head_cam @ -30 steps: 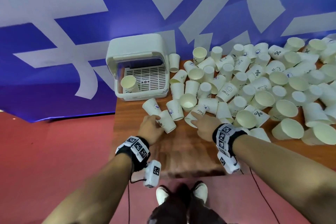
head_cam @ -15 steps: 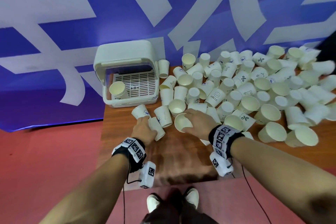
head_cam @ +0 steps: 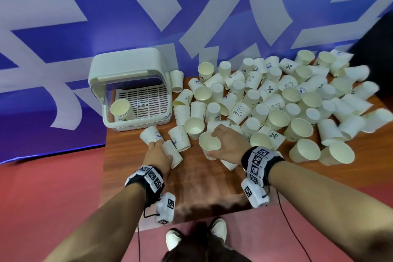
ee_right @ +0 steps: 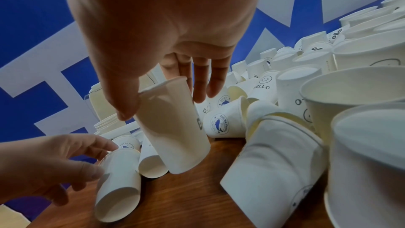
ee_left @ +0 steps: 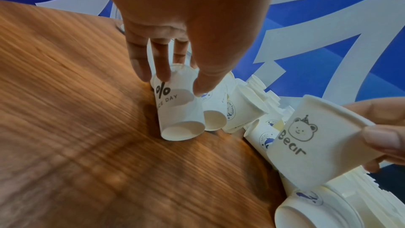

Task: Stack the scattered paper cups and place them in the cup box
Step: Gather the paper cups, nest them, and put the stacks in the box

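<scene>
Cup box (head_cam: 127,74), beyond left grip: one cup (head_cam: 121,108) inside. Left hand (head_cam: 157,156) grasps "%" cup (ee_left: 177,107) lying on surface (head_cam: 197,185). Right hand (head_cam: 228,147) grasps lifted cup (head_cam: 209,143); only left wrist shows its "Bear" print.

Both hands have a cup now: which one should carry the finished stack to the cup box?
Probably left. The left hand, holding the white "%" paper cup, is nearer the white plastic cup box at the table's left; the right hand holds the white "Bear" paper cup.
</scene>
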`<state>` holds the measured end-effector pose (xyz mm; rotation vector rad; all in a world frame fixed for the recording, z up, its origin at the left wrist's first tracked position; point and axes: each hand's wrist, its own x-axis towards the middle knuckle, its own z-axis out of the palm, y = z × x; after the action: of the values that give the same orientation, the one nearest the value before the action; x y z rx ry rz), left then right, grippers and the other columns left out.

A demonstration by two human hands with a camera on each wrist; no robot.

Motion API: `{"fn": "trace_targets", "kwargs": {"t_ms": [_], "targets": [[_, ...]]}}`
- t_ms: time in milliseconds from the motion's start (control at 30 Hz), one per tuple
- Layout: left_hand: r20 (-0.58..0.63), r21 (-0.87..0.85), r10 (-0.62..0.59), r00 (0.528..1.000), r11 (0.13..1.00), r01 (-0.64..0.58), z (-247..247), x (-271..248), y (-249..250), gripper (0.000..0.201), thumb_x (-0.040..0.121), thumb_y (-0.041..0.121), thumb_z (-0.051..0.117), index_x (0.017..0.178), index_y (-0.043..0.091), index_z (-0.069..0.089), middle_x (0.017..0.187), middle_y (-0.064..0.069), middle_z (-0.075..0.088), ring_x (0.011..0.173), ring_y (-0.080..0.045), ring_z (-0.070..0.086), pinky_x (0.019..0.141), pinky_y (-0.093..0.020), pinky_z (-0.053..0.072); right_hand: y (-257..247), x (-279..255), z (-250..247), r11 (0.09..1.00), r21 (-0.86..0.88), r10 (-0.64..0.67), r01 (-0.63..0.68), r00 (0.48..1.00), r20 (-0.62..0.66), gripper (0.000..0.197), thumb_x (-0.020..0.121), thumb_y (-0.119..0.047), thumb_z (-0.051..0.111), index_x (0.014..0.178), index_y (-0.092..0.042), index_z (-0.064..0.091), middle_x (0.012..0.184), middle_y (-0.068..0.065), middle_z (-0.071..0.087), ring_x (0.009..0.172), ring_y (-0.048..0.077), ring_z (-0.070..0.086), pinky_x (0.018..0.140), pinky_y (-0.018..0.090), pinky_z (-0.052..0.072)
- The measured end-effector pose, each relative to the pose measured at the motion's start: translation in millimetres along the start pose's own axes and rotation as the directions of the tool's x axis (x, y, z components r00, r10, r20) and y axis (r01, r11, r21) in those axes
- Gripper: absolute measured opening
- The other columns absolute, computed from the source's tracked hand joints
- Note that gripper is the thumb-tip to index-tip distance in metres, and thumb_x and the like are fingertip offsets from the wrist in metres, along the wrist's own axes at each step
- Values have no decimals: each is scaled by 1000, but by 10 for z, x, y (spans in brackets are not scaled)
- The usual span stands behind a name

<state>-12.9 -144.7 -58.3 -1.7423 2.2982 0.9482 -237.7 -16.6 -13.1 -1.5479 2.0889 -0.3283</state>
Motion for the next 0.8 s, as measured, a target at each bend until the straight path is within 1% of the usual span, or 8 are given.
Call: {"fn": "trace_targets", "kwargs": {"t_ms": [133,233,300,467,533,600,700,800], "targets": [[6,18,-28,1000,999,28,26,10,-22,58,85,20,65,138,14,41,133,-10,40,116,-33,53,100,-41,44,46,-10,-7,999,45,10,-12,999,48,70,80,-59,69,136,-24,47,126,-6,48,116,14,48,93,36,44],[16,11,-62,998,998,62,21,-4,-25,55,84,21,67,132,12,44,130,-11,43,113,-32,55,97,-39,46,71,-29,-4,994,108,2,-8,998,60,71,81,-56,69,141,-30,40,123,-4,48,113,15,49,92,36,44],[23,13,-75,997,997,74,17,-6,-31,51,82,23,67,128,10,47,126,-12,49,110,-31,56,91,-37,47,85,-40,11,990,142,-15,5,998,67,74,82,-52,69,145,-31,36,119,-2,47,111,17,50,92,34,43],[99,44,-47,994,998,43,25,-39,-47,30,97,29,49,115,6,56,115,-16,63,96,-28,57,80,-32,44,51,-43,26,984,176,-37,22,996,82,76,86,-42,68,150,-39,27,110,0,42,101,17,49,91,30,41],[108,40,-25,994,999,21,-5,-77,-42,29,99,28,46,114,5,57,113,-16,64,99,-30,58,79,-31,42,3,-36,1,984,177,-37,24,997,73,78,86,-39,67,152,-40,25,110,1,40,101,17,48,91,29,41],[104,13,-1,995,1000,0,-79,-109,-27,30,100,30,45,112,6,58,111,-17,66,102,-33,60,82,-34,46,-57,-24,-53,985,174,-31,22,998,54,78,85,-36,67,151,-40,26,111,3,40,104,19,49,94,30,41],[68,-51,23,997,999,-19,-277,-162,28,27,99,34,45,92,10,56,99,-17,67,93,-35,63,81,-38,50,-192,-20,-194,988,150,-38,33,999,30,74,83,-35,67,148,-39,34,116,3,39,105,20,49,89,29,41],[6,-53,55,998,997,-54,-559,-244,118,28,99,36,47,82,14,51,86,-10,61,85,-31,59,72,-32,41,-353,-8,-366,991,124,-54,54,999,-6,72,81,-37,69,145,-36,37,122,4,39,107,22,49,88,31,41]]}}
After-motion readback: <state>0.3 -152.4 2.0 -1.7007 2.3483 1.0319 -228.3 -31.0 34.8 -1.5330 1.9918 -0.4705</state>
